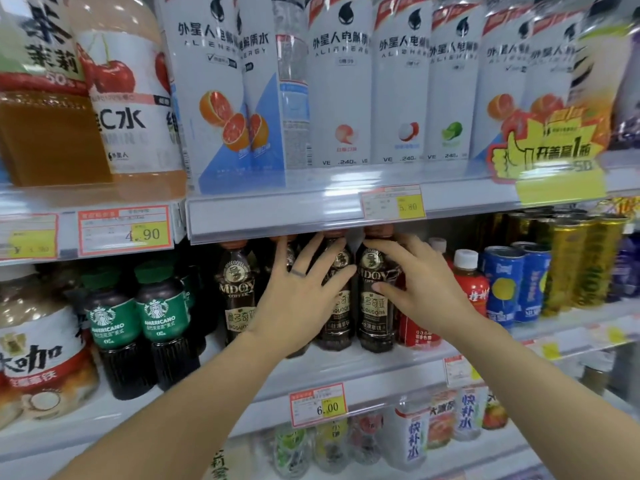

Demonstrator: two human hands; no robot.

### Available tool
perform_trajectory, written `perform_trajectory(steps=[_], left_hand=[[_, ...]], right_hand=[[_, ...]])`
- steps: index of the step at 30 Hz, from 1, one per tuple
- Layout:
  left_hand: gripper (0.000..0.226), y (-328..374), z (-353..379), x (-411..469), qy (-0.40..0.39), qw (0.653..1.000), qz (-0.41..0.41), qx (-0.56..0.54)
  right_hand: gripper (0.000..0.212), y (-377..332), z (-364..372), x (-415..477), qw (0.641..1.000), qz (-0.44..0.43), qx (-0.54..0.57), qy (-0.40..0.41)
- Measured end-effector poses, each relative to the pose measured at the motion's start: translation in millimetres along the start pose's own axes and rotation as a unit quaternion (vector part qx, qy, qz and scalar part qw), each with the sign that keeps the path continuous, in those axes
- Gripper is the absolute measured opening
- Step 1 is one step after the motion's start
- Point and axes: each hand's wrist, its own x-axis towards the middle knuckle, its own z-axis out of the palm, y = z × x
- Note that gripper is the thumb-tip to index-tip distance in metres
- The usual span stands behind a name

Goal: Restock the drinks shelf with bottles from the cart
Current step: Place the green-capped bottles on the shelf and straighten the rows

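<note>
Head view: both bare hands reach into the middle shelf (363,367), a white metal ledge with a clear price strip along its front. The left hand (301,299), a thin ring on 1 finger, lies with fingers spread flat against a dark brown plastic coffee bottle with a gold-and-cream label (334,292), the palm covering another bottle in front of it; it presses rather than grips. The right hand (414,285) curls loosely around the neighbouring dark coffee bottle with the same label (375,289), thumb on the label front and fingers round the right side near the shoulder. Both bottles stand upright on the shelf, touching, their reddish caps tucked under the upper shelf edge. A third matching bottle (239,292) stands just left of the left hand. Further left stand 2 green-labelled Americano bottles (138,320); to the right, a red-labelled bottle with a white cap (469,282) and blue cans (509,285). A price tag reading 6.00 (318,405) hangs below.
</note>
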Motion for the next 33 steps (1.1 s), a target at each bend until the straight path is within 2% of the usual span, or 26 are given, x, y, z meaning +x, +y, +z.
perform_trajectory(steps=[6, 14, 21, 24, 27, 29, 33], left_hand=[[0.048, -3.5, 0.1, -3.2, 0.015, 1.0, 0.019, -0.003], [0.046, -6.8, 2.6, -4.8, 0.032, 0.999, 0.035, -0.008], [0.055, -10.0, 5.1, -7.0, 0.015, 0.999, 0.036, 0.0], [0.066, -8.8, 5.4, -9.9, -0.007, 1.0, 0.026, 0.01], [0.077, -5.4, 6.6, -12.7, -0.024, 1.0, 0.009, 0.009], [0.087, -1.9, 7.8, -14.6, -0.038, 0.999, 0.0, 0.004], [0.093, 3.2, 9.8, -16.7, -0.047, 0.999, -0.013, 0.003]], right_hand=[[0.061, 3.2, 3.8, 13.6, 1.0, -0.007, 0.01, -0.007], [0.059, 5.0, -4.0, 24.9, 0.997, -0.018, -0.015, -0.074], [0.055, 5.1, -11.4, 25.1, 0.994, -0.022, -0.01, -0.108], [0.059, 2.2, -4.7, 18.6, 0.998, -0.009, -0.054, -0.043], [0.069, -4.5, 9.2, 13.6, 0.993, 0.073, -0.081, 0.056], [0.079, -8.1, 17.3, 13.2, 0.988, 0.11, -0.092, 0.057], [0.077, -4.9, 22.0, 15.7, 0.99, 0.112, -0.076, 0.05]])
